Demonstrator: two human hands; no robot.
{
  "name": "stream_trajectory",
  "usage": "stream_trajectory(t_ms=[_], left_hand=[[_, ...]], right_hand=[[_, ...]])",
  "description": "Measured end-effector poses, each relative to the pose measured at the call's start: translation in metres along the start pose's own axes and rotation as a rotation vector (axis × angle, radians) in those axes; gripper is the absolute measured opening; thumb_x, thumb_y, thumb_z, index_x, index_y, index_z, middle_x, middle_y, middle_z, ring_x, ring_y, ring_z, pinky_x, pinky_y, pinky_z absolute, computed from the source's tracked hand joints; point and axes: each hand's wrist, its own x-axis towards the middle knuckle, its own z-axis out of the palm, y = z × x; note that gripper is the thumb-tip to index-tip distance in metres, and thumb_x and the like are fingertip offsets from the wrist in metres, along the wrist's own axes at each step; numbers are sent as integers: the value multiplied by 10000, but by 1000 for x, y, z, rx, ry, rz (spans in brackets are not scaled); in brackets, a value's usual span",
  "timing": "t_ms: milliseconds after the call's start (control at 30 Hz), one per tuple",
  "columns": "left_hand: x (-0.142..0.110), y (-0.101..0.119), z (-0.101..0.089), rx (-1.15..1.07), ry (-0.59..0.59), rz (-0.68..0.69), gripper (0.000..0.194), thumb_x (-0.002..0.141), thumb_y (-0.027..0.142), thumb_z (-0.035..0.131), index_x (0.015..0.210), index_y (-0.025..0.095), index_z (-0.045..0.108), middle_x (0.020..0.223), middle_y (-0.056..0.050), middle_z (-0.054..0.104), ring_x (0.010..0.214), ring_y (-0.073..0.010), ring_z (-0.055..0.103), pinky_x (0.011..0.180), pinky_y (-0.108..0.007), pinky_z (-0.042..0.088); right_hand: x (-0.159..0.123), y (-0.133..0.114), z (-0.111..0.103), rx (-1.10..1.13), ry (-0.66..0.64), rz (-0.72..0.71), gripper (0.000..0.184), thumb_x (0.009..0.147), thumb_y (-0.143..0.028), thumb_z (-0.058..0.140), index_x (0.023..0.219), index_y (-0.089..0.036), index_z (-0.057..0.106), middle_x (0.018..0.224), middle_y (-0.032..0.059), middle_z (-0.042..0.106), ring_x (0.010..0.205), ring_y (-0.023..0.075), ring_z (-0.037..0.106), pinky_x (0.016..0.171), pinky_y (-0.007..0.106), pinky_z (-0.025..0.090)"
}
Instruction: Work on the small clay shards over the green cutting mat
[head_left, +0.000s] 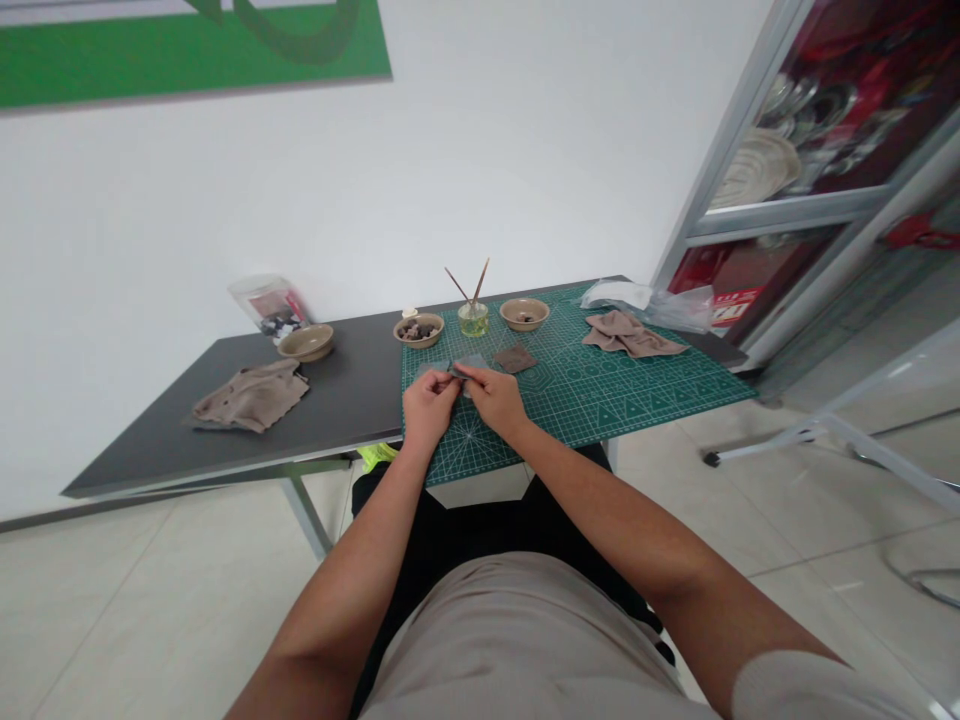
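Observation:
My left hand (430, 408) and my right hand (493, 396) meet over the green cutting mat (570, 390), fingers closed in a pinch. Between their fingertips is a small dark grey piece (459, 371), mostly covered by the fingers; its kind cannot be made out. Just behind the hands lies a flat greyish sheet (472, 360). A small brown square (515, 358) rests on the mat to the right of my right hand. Beyond the hands stand a bowl of small dark and pale pieces (419, 331) and a glass of yellowish liquid (473, 320) with two thin brushes in it.
Another tan bowl (525, 314) holds a few dark bits. Crumpled brown cloth (634, 335) and a clear plastic bag (675, 305) lie at the right. On the dark table (352, 375) to the left are a brown cloth (251, 397), a bowl (306, 343) and a clear container (268, 303).

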Motion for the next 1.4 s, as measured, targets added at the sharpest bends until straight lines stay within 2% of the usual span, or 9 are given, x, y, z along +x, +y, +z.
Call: stream_trajectory(t_ms=[300, 500, 567, 767, 933, 1067, 1233, 1400], left_hand=[[-1, -1, 2, -8, 1, 48, 141, 753, 336, 677, 769, 196, 694, 704, 10, 680, 628, -133, 588, 634, -250, 450], [-1, 3, 0, 47, -8, 22, 144, 755, 277, 645, 647, 190, 605, 577, 43, 594, 556, -112, 523, 588, -231, 410], [-1, 3, 0, 40, 1, 29, 137, 755, 273, 642, 650, 192, 607, 582, 44, 593, 558, -110, 519, 586, -231, 406], [1, -1, 1, -111, 18, 27, 142, 753, 326, 675, 742, 187, 653, 678, 18, 657, 627, -123, 585, 644, -245, 466], [5, -4, 3, -263, 63, -3, 203, 741, 368, 699, 809, 182, 655, 756, -1, 677, 638, -122, 612, 657, -264, 523], [7, -5, 4, -381, 61, 4, 218, 721, 338, 718, 845, 179, 637, 824, -20, 690, 712, -136, 655, 722, -293, 560], [7, -5, 5, -392, 33, -4, 242, 765, 338, 669, 954, 187, 659, 819, -24, 694, 691, -142, 666, 716, -316, 574], [10, -11, 6, -427, 31, -4, 287, 721, 287, 713, 981, 169, 682, 817, -31, 710, 736, -155, 689, 785, -332, 572]], right_hand=[[3, 3, -1, 107, 30, 65, 357, 861, -156, 516, 1113, -294, 729, 1062, -20, 749, 1009, 169, 705, 926, 325, 546], [-2, -1, 0, 32, -12, -82, 412, 859, -107, 505, 1188, -265, 698, 1226, -1, 686, 1149, 153, 644, 1041, 309, 474], [-4, -2, 0, 1, -25, -87, 424, 860, -105, 509, 1208, -270, 686, 1239, -1, 679, 1156, 154, 640, 1043, 306, 470], [-2, 3, 2, -22, 43, 33, 361, 871, -165, 511, 1143, -270, 723, 1088, 13, 745, 994, 181, 708, 912, 304, 538], [3, 8, 2, 97, 131, 101, 331, 844, -162, 512, 1040, -268, 757, 1044, 1, 756, 962, 176, 709, 905, 313, 533], [6, 9, 0, 193, 191, 196, 284, 826, -192, 523, 989, -220, 755, 913, 19, 764, 818, 171, 705, 795, 298, 548], [10, 11, -1, 298, 227, 291, 234, 796, -247, 551, 918, -165, 734, 780, 35, 733, 673, 167, 660, 660, 273, 529], [9, 12, 0, 331, 219, 315, 249, 791, -310, 556, 910, -164, 720, 769, 42, 720, 673, 179, 651, 662, 287, 524]])
